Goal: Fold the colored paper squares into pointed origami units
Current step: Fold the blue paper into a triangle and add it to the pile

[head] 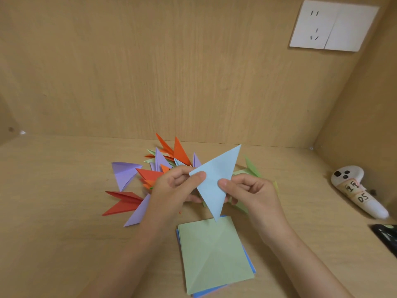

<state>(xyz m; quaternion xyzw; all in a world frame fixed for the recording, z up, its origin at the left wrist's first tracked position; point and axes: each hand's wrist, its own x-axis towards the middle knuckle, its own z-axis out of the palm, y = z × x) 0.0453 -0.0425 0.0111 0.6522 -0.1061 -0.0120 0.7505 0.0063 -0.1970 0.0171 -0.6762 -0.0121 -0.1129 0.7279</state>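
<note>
Seen from the head camera, a person holds a light-blue paper triangle [214,183] in the air above the middle of the table [53,233], between the two hands. The left hand [171,190] pinches the triangle's left corner under the thumb with fingers curled behind, and the right hand [251,190] pinches its right edge the same way. The triangle's long point hangs down over the far edge of a stack of paper squares [214,252], green on top and blue beneath, which lies near the front edge. Its upper corner rises toward the back wall [171,72]. Behind the hands, a loose pile of folded pointed units [148,175] in orange, red, purple and green spreads from the table's centre toward the back edge. A few green ones show just past the right hand. Bare wood runs from the pile to the left edge and from the right forearm toward the right edge. There, a white handheld device [356,190] with handwritten labels lies near the right wall, with a dark object [386,235] just in front of it. A wall socket [333,25] sits high on the back wall.
</note>
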